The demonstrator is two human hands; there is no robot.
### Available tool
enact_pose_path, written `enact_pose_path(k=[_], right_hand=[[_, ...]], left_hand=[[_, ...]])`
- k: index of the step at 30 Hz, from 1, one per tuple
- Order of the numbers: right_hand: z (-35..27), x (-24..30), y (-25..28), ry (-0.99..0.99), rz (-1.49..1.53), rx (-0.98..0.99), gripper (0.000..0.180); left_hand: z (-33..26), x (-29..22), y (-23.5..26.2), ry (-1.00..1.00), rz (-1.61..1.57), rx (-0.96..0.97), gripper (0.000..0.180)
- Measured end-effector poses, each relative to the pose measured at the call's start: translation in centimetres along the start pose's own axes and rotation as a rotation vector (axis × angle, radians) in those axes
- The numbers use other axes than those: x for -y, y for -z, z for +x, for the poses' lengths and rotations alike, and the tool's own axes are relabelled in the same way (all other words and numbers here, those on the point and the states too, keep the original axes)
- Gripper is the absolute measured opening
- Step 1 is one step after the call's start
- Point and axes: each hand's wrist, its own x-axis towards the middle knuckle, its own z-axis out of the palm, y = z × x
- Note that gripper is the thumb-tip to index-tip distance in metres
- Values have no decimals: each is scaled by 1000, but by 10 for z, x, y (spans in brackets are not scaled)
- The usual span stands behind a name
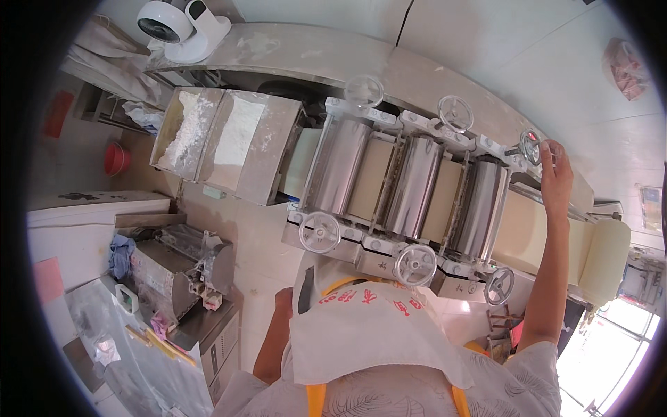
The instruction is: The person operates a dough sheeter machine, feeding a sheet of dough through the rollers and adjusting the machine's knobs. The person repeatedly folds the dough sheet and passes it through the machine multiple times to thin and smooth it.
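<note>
A dough sheeting machine with three shiny steel rollers stretches across in front of me, the middle roller [415, 186] among them. At its far right corner, my right hand [558, 167] has its fingers bent around the edge of a small metal handwheel [530, 146]. My left hand [283, 299] hangs low beside my apron [389, 340], near the machine's front side; its fingers are hidden. A pale dough sheet [524, 222] runs out under my right forearm toward a thick dough roll [603, 260]. More pale dough sheet [369, 179] shows between the rollers.
Several other handwheels, such as the near one [415, 264], stick out from both machine sides. Left of the rollers is a flour-dusted metal tray [240, 132]. A white camera [182, 31] stands on the back ledge. A floury machine [167, 271] and a red bucket [117, 159] are at left.
</note>
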Motion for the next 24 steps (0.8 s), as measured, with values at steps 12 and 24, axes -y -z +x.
enact_pose_path(k=[12,24], right_hand=[[6,-2,-5,34,56,-13,40],[19,2,-16,157,-93,-10,42]], left_hand=[[24,-64,45,-20,273,-14,30],[26,-13,6,-46,343,-28,27]])
